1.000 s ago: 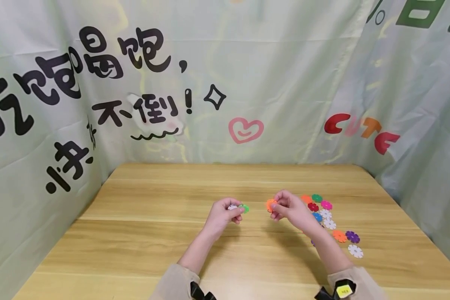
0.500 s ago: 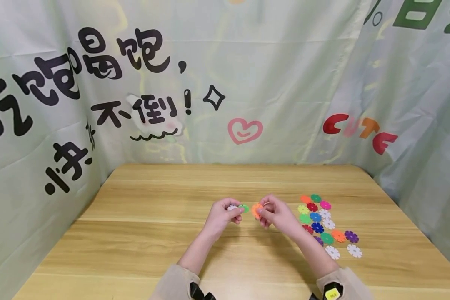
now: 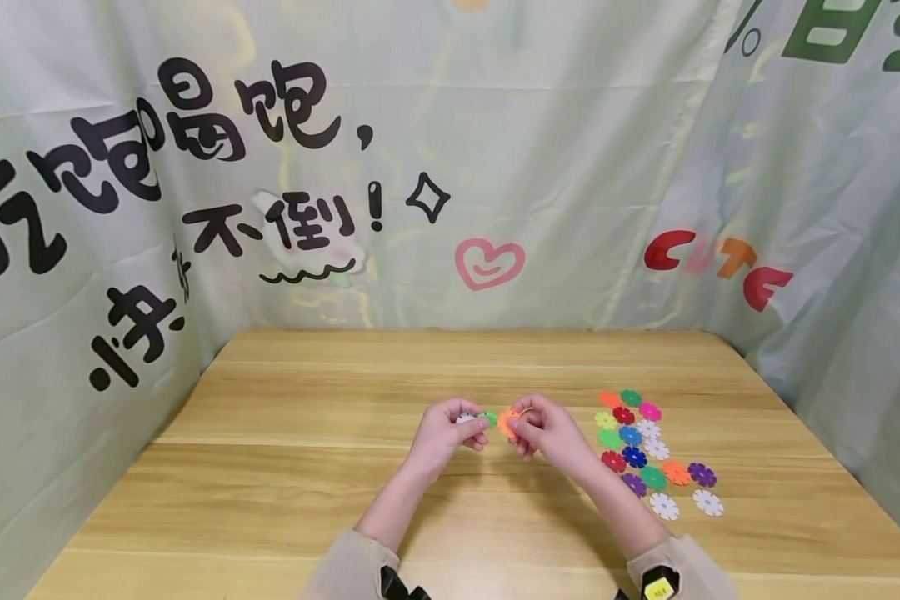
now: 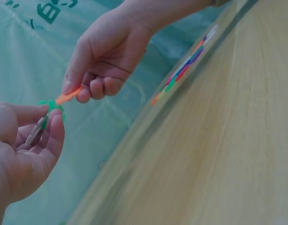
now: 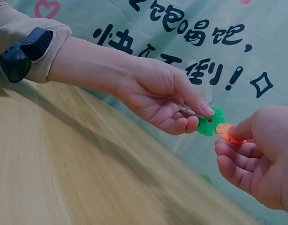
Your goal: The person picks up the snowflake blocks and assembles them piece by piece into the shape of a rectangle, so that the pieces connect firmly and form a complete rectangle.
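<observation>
Head view first: what is each hand doing?

– The left hand (image 3: 438, 435) pinches a white disc (image 3: 465, 417) between thumb and fingers, and a green disc (image 5: 209, 125) juts out past its fingertips. The right hand (image 3: 551, 433) has thumb and fingers closed on an orange disc (image 3: 505, 423).

Where do those three meet?

– Between the hands, above the worktop (image 3: 307, 500). In the right wrist view the orange disc's edge meets the green disc's edge; whether their slots lock, I can't tell.

Anything in the way?

– The fingers. The left ones cover much of the white disc, the right thumb part of the orange one. Loose discs (image 3: 634, 456) lie flat to the right of the right hand, one purple just beside the right forearm (image 3: 618, 504) as the head camera sees it.

How many?

– Seventeen loose: four white, three green, two orange, two red, two blue, two purple, one pink, one yellow. In the hands I see one white, one green, one orange.

And the surroundings?

– The worktop is wood-grained. Pale cloth (image 3: 555, 167) hangs behind it and at both sides, printed with black characters (image 3: 296, 221), a pink heart (image 3: 487, 271) and the coloured word "CUTE" (image 3: 733, 262). The person's sleeves (image 3: 348, 567) are beige, with black devices (image 5: 31, 51) at the cuffs.
</observation>
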Demonstrator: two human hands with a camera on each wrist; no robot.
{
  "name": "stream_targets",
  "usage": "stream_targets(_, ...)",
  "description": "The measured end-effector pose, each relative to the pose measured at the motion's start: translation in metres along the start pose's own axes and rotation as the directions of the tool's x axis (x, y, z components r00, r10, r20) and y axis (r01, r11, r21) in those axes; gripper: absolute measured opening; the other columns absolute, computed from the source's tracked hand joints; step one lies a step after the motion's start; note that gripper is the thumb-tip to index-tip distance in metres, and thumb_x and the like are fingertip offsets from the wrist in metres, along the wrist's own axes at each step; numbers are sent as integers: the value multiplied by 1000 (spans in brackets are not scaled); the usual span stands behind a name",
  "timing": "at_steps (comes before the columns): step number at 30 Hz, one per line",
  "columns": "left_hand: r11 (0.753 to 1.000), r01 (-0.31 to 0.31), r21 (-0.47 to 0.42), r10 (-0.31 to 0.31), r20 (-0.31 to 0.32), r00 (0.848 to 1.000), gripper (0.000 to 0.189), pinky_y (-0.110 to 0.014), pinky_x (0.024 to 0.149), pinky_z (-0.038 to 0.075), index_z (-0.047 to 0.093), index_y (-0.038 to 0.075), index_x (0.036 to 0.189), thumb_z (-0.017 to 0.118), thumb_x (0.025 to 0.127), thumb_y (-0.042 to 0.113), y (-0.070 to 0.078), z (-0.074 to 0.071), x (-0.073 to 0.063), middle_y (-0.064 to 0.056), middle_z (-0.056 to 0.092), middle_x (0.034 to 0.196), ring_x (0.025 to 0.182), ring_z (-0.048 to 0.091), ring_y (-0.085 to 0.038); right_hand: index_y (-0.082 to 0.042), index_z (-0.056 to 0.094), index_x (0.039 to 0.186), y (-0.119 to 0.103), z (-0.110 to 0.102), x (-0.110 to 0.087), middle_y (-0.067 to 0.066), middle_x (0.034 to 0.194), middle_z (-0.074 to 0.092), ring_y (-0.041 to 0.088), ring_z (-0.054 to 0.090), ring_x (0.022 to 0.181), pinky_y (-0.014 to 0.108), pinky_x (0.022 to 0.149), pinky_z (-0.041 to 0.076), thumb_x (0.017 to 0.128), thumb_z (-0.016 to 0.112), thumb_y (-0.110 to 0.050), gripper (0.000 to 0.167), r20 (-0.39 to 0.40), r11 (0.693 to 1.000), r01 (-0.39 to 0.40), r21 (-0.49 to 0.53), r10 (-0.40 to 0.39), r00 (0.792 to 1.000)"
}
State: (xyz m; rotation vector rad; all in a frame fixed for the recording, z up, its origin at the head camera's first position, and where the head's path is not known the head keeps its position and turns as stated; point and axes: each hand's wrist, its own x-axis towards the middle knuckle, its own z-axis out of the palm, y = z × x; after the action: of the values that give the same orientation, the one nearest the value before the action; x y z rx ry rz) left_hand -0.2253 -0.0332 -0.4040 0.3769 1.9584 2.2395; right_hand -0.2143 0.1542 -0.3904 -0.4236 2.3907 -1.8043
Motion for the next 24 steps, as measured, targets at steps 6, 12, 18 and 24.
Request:
stream_targets(6,1000,-16,14,16,25,1000,16,-28,60,56,58,-16,93,63,81,-6,0,-1,-1,-17,63,77,58,61,-12,7,51,105,2,0,-1,19,72,57,19,56,59,29,53,52,92,57,-7,20,-19,1000,11,-2,-11,1000)
stream_targets(12,999,-23,38,22,35,999,14,-28,59,56,59,-15,91,64,81,-7,0,0,-1,-33,60,83,57,62,-12,7,54,105,3,-1,-1,11,70,58,16,55,58,28,52,52,90,59,-7,21,-18,1000,22,0,-22,1000)
stream_targets(18,997,-26,77,23,36,999,13,-32,61,57,60,-14,91,65,81,-7,0,2,-2,-26,62,80,59,62,-14,8,55,105,4,0,-1,8,69,58,15,54,57,32,53,52,90,60,-5,21,-20,1000,21,-12,-21,1000)
stream_targets(24,994,-36,102,30,54,998,11,-36,63,57,60,-15,90,63,81,-10,10,3,-6,-10,64,74,61,63,-16,9,54,103,5,2,-1,8,69,57,14,53,57,30,51,52,90,59,-3,19,-15,1000,24,13,-24,1000)
